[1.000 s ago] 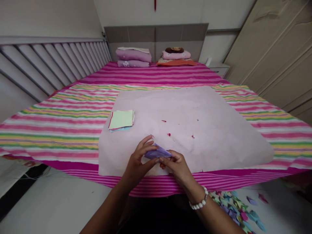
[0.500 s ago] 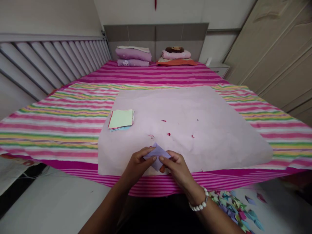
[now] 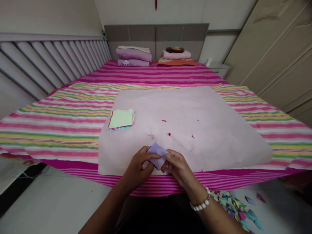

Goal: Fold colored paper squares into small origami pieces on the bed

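A small folded purple paper [image 3: 157,150] is held between both hands over the near edge of the large pale sheet [image 3: 219,136]. My left hand [image 3: 140,164] grips its left side, with the index finger lying across the front of the paper. On the right corner, my right hand [image 3: 175,164] pinches it between thumb and fingers; a white bead bracelet circles that wrist. A stack of square coloured papers [image 3: 121,119], pale green on top, lies to the left on the sheet.
Red scraps [image 3: 169,134] dot the sheet, which lies on a striped bed cover [image 3: 60,126]. On the floor at lower right is a pile of folded coloured papers [image 3: 234,204]. Folded bedding [image 3: 134,55] sits by the headboard [image 3: 141,34]; a slatted rail [image 3: 56,61] runs along the left.
My left index finger has come across the front of the purple paper, and the left thumb has dropped below. The paper is turned slightly, and my right thumb has shifted toward its right corner.
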### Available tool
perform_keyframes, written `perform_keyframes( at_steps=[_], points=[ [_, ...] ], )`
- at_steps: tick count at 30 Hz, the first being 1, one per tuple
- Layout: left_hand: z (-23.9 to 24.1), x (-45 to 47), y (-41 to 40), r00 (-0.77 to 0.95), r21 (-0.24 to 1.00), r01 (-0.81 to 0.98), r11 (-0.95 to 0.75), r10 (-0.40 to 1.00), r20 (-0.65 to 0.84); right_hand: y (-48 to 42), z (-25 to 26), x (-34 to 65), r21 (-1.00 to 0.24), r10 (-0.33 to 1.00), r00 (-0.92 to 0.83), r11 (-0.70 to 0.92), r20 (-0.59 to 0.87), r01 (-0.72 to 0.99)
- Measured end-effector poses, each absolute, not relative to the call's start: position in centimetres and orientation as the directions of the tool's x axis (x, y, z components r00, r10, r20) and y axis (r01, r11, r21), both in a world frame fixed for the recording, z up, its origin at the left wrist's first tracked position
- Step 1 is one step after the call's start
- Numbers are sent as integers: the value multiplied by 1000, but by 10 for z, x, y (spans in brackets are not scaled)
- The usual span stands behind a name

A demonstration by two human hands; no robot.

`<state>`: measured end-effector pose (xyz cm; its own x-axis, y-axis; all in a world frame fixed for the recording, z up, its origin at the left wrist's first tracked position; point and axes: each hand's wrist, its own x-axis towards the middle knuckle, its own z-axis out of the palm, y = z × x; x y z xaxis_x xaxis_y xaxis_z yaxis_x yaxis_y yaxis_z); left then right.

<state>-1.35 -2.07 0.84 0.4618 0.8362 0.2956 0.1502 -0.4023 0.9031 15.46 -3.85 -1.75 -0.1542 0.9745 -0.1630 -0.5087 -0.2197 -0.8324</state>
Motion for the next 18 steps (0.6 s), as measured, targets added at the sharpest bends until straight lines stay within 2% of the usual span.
perform_keyframes(
  at_steps=[3,8,11,18],
  points=[
    [9,-14,-22,488,917,147,-371,833,259,-38,-18,155,-874,977,-98,-214,-190,-436],
    [1,-11,-18,252,984,100,-146,961,117,-38,-18,155,-914,979,-35,-200,-201,-353],
    [-1,-7,-17,204,995,80,-67,978,49,-37,-19,154,-928,980,-22,-196,-200,-318],
    [1,-9,-15,262,981,127,-146,959,109,-33,-19,156,-939,984,20,-161,-175,-304]
  ],
)
